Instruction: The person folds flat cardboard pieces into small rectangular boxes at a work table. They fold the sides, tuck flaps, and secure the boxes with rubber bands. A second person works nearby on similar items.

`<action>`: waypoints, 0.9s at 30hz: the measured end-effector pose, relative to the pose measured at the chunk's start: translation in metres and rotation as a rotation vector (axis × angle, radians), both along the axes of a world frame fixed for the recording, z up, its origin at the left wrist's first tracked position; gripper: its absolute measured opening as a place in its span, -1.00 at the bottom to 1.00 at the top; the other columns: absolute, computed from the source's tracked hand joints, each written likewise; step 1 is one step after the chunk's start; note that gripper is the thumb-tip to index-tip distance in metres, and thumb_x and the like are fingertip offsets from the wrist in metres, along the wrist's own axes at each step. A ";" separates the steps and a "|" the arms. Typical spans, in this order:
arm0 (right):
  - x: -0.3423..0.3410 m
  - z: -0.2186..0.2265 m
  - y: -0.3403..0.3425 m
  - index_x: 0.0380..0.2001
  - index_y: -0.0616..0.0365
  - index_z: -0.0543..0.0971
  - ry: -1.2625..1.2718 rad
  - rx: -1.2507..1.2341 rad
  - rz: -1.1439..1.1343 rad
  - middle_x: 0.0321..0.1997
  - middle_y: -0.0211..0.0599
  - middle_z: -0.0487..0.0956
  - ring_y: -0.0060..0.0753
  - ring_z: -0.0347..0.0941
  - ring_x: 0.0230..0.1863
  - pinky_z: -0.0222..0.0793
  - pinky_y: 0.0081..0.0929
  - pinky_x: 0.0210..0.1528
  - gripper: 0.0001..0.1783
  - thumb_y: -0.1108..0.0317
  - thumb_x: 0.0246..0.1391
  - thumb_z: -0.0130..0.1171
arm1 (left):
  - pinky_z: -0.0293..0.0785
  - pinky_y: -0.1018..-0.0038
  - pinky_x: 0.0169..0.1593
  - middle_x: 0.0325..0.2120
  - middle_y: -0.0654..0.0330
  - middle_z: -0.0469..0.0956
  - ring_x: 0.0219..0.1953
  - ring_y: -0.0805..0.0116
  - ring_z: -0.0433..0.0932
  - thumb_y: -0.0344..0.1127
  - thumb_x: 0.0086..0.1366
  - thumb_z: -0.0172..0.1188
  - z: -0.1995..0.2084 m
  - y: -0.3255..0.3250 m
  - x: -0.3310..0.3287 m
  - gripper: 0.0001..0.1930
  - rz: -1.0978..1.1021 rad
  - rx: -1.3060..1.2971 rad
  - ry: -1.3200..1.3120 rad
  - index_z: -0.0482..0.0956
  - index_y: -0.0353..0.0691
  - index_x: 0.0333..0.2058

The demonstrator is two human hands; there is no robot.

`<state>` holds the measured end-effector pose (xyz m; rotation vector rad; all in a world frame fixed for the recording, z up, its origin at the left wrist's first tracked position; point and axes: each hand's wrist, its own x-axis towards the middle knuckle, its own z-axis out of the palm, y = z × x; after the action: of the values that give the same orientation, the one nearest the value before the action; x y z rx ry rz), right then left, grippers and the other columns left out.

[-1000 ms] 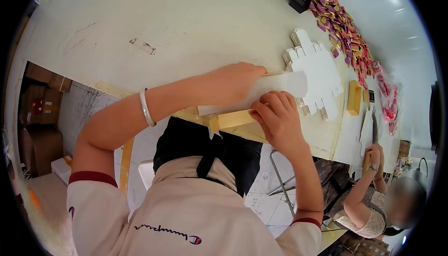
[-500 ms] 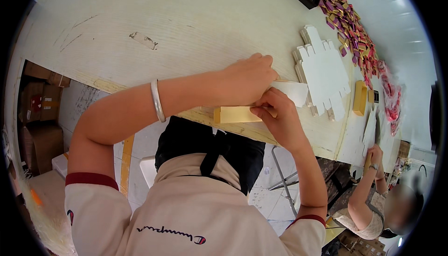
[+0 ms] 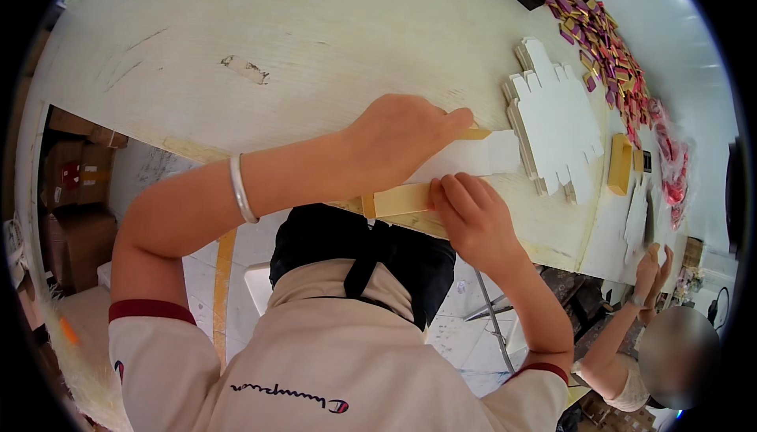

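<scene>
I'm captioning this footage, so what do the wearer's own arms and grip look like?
The left arm and right arm are bare below short beige sleeves with dark red trim. A plain silver bangle circles the left one; none shows on the right. The left sleeve bears a small dark-and-red mark. The left grip and right grip wear no gloves.

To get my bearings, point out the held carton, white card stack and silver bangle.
Held carton (image 3: 402, 200): head view, gold near wall.
White card stack (image 3: 556, 121): head view, top sheet.
Silver bangle (image 3: 239, 187): head view, outer band.
</scene>
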<state>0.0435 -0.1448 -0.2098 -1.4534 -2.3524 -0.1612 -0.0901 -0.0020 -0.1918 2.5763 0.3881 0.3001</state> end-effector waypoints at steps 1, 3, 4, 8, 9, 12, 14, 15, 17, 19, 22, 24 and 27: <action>-0.001 0.002 -0.001 -0.40 0.33 0.49 -0.056 0.024 0.022 -0.39 -0.21 0.36 -0.28 0.35 -0.32 0.35 -0.45 -0.34 -0.76 0.48 -0.25 0.16 | 0.37 0.31 -0.43 -0.59 0.12 0.49 -0.48 0.10 0.47 -0.59 0.01 0.08 0.003 0.000 0.001 -0.66 0.006 -0.011 0.016 0.42 -0.22 -0.17; -0.001 0.009 -0.002 -0.37 0.40 0.48 -0.187 0.000 0.080 -0.39 -0.19 0.34 -0.29 0.34 -0.33 0.36 -0.42 -0.33 -0.70 0.49 -0.29 0.14 | 0.38 0.32 -0.41 -0.56 0.09 0.52 -0.46 0.10 0.49 -0.61 -0.02 0.07 0.002 0.006 0.007 -0.70 0.029 -0.069 0.054 0.47 -0.23 -0.24; 0.000 0.013 -0.002 -0.35 0.43 0.48 -0.256 -0.013 0.102 -0.40 -0.18 0.33 -0.29 0.34 -0.33 0.36 -0.41 -0.33 -0.67 0.50 -0.31 0.14 | 0.39 0.33 -0.40 -0.55 0.07 0.54 -0.45 0.11 0.50 -0.62 -0.03 0.07 0.002 0.010 0.010 -0.72 0.034 -0.097 0.070 0.49 -0.24 -0.28; 0.002 0.021 0.006 -0.36 0.34 0.45 -0.105 -0.254 0.042 -0.36 -0.18 0.38 -0.21 0.37 -0.31 0.36 -0.37 -0.32 -0.73 0.56 -0.27 0.10 | 0.41 0.37 -0.37 -0.50 0.06 0.58 -0.43 0.12 0.53 -0.61 -0.06 0.08 0.003 0.017 0.014 -0.81 0.004 -0.233 0.013 0.56 -0.26 -0.43; 0.008 0.020 0.014 -0.42 0.31 0.44 -0.020 -0.266 0.035 -0.40 -0.19 0.37 -0.21 0.37 -0.32 0.36 -0.37 -0.32 -0.79 0.55 -0.26 0.08 | 0.42 0.38 -0.36 -0.50 0.07 0.58 -0.43 0.13 0.54 -0.60 -0.06 0.09 0.005 0.016 0.015 -0.82 -0.004 -0.233 0.029 0.57 -0.26 -0.44; 0.014 0.017 0.026 -0.56 0.18 0.39 0.136 -0.283 -0.076 -0.44 -0.22 0.36 -0.20 0.37 -0.32 0.33 -0.34 -0.33 -0.89 0.50 -0.21 0.12 | 0.44 0.41 -0.35 -0.50 0.08 0.59 -0.44 0.17 0.56 -0.57 -0.06 0.14 0.006 0.017 0.016 -0.84 0.039 -0.294 0.070 0.59 -0.26 -0.44; 0.009 0.013 0.024 -0.57 0.17 0.40 0.224 -0.311 -0.163 -0.45 -0.24 0.34 -0.21 0.36 -0.32 0.32 -0.28 -0.30 -0.89 0.48 -0.17 0.14 | 0.45 0.40 -0.32 -0.48 0.09 0.60 -0.41 0.18 0.56 -0.57 -0.08 0.13 0.003 0.017 0.015 -0.82 0.072 -0.347 0.090 0.60 -0.25 -0.43; 0.008 0.014 0.022 -0.57 0.16 0.41 0.170 -0.254 -0.177 -0.43 -0.25 0.35 -0.20 0.36 -0.29 0.32 -0.26 -0.26 -0.89 0.46 -0.15 0.16 | 0.44 0.37 -0.30 -0.46 0.09 0.60 -0.38 0.17 0.56 -0.59 -0.09 0.11 0.004 0.017 0.015 -0.79 0.075 -0.362 0.092 0.61 -0.25 -0.43; 0.006 0.017 0.020 -0.58 0.16 0.43 0.064 -0.143 -0.205 -0.40 -0.27 0.38 -0.20 0.37 -0.24 0.31 -0.21 -0.20 -0.87 0.41 -0.12 0.18 | 0.44 0.35 -0.28 -0.45 0.10 0.60 -0.34 0.17 0.55 -0.62 -0.10 0.09 0.002 0.017 0.014 -0.77 0.077 -0.386 0.081 0.61 -0.25 -0.43; -0.001 0.022 0.022 -0.57 0.17 0.44 0.029 0.030 -0.228 -0.34 -0.28 0.41 -0.18 0.38 -0.19 0.29 -0.17 -0.12 -0.85 0.39 -0.12 0.20 | 0.45 0.35 -0.27 -0.45 0.10 0.60 -0.34 0.17 0.55 -0.62 -0.09 0.09 -0.001 0.018 0.013 -0.78 0.070 -0.400 0.054 0.60 -0.25 -0.43; 0.001 0.014 0.025 -0.56 0.19 0.46 0.103 -0.005 -0.218 -0.26 -0.27 0.44 -0.17 0.38 -0.12 0.29 -0.19 -0.07 -0.85 0.39 -0.14 0.23 | 0.44 0.35 -0.26 -0.46 0.10 0.60 -0.34 0.18 0.55 -0.59 -0.04 0.10 0.006 0.016 0.009 -0.81 -0.058 -0.275 0.093 0.59 -0.25 -0.41; 0.002 0.008 0.026 -0.56 0.20 0.46 0.186 -0.085 -0.195 -0.24 -0.25 0.44 -0.17 0.38 -0.11 0.31 -0.23 -0.07 -0.85 0.40 -0.15 0.23 | 0.47 0.37 -0.25 -0.39 0.10 0.60 -0.34 0.21 0.58 -0.55 0.02 0.14 0.003 0.021 0.006 -0.82 -0.067 -0.384 0.067 0.58 -0.23 -0.34; 0.002 0.004 0.026 -0.56 0.22 0.45 0.254 -0.109 -0.176 -0.25 -0.24 0.44 -0.17 0.39 -0.14 0.33 -0.28 -0.10 -0.85 0.42 -0.15 0.23 | 0.47 0.38 -0.19 -0.22 0.10 0.55 -0.26 0.21 0.57 -0.56 0.10 0.11 0.023 0.034 -0.006 -0.77 -0.078 -0.587 0.210 0.54 -0.19 -0.24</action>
<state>0.0458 -0.1187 -0.2061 -1.6275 -2.0584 0.1033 -0.0957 0.0324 -0.1685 2.0386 0.3807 -0.1066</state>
